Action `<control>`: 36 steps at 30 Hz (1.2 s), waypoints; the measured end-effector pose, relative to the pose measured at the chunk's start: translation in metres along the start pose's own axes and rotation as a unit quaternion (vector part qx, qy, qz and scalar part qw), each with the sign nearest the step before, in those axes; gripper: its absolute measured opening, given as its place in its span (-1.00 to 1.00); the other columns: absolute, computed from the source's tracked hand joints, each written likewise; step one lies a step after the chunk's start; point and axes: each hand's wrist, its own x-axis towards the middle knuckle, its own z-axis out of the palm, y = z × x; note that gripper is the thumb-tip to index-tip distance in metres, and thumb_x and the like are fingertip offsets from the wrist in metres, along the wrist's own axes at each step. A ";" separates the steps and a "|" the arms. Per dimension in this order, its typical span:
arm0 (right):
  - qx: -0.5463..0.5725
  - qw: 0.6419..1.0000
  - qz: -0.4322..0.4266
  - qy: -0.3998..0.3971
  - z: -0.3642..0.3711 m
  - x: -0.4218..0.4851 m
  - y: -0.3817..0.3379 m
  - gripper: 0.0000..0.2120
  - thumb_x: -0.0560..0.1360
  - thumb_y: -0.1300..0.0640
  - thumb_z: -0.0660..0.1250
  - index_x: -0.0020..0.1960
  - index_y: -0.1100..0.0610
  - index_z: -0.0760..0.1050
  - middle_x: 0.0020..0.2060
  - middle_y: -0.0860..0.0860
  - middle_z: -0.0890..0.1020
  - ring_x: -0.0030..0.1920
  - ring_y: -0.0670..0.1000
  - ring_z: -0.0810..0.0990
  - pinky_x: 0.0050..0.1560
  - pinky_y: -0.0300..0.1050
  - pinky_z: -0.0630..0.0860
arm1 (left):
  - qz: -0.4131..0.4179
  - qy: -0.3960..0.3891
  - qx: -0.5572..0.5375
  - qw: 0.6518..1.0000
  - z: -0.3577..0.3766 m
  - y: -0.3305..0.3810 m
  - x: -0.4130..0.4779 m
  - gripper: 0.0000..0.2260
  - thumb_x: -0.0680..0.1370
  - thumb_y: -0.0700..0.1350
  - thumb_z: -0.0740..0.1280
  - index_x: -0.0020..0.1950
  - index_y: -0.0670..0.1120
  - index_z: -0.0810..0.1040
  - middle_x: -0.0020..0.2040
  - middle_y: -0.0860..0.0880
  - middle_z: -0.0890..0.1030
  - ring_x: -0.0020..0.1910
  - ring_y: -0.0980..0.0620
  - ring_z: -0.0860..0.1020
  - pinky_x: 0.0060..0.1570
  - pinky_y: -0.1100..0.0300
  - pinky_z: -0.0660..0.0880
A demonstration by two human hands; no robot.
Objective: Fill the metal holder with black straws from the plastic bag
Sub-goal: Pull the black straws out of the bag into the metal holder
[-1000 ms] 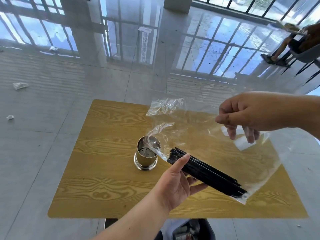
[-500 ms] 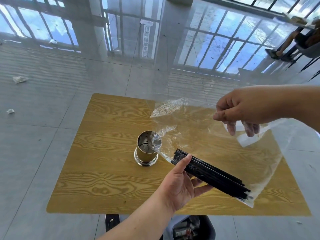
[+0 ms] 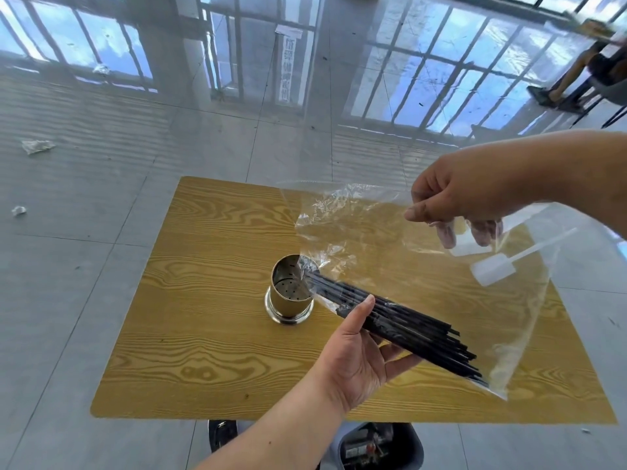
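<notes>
A shiny metal holder [image 3: 288, 293] with a perforated bottom stands upright on the wooden table [image 3: 203, 334], and no straw is inside it. My left hand [image 3: 356, 361] grips a bundle of black straws [image 3: 407, 327] through a clear plastic bag [image 3: 475, 286]. The bundle slants, its upper-left tips reaching the holder's rim at the bag's open mouth. My right hand [image 3: 464, 195] pinches the bag's upper edge and holds it up above the table's right side. A white label shows inside the bag.
The table sits on a glossy grey tiled floor with crumpled paper scraps [image 3: 37, 145] at the left. A seated person's legs [image 3: 573, 79] are at the far upper right. A chair and a shoe [image 3: 222, 435] lie below the table's near edge.
The straw bundle has slid up and left inside the bag, so its tips now reach the holder's rim. My right hand keeps the bag lifted.
</notes>
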 end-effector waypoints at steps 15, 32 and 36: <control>-0.032 0.999 0.014 -0.007 -0.012 0.014 -0.023 -0.63 0.71 -0.08 0.34 -0.07 0.22 0.53 -0.29 0.12 0.79 -0.53 0.07 0.68 -0.51 -0.12 0.61 | 0.001 0.023 -0.027 0.999 0.005 0.002 -0.001 -0.34 0.56 0.13 0.53 0.47 -0.29 0.51 0.50 -0.35 0.49 0.40 -0.40 0.55 0.11 -0.27 0.66; -0.099 0.994 0.019 0.045 -0.030 0.035 -0.026 -0.69 0.63 -0.13 0.45 -0.02 0.13 0.65 -0.36 0.05 0.78 -0.51 0.06 0.70 -0.54 -0.18 0.55 | 0.004 -0.011 -0.069 0.998 0.019 0.004 0.003 -0.44 0.51 0.12 0.57 0.29 -0.27 0.57 0.27 -0.27 0.64 0.16 -0.35 0.68 0.07 -0.27 0.68; -0.085 0.994 0.028 0.062 -0.033 0.044 -0.011 -0.71 0.55 -0.18 0.52 -0.07 0.05 0.68 -0.40 0.02 0.76 -0.52 0.03 0.71 -0.63 -0.23 0.50 | 0.001 -0.018 -0.072 0.997 0.022 0.004 0.002 -0.43 0.49 0.12 0.59 0.30 -0.25 0.56 0.28 -0.27 0.62 0.18 -0.35 0.67 0.03 -0.26 0.69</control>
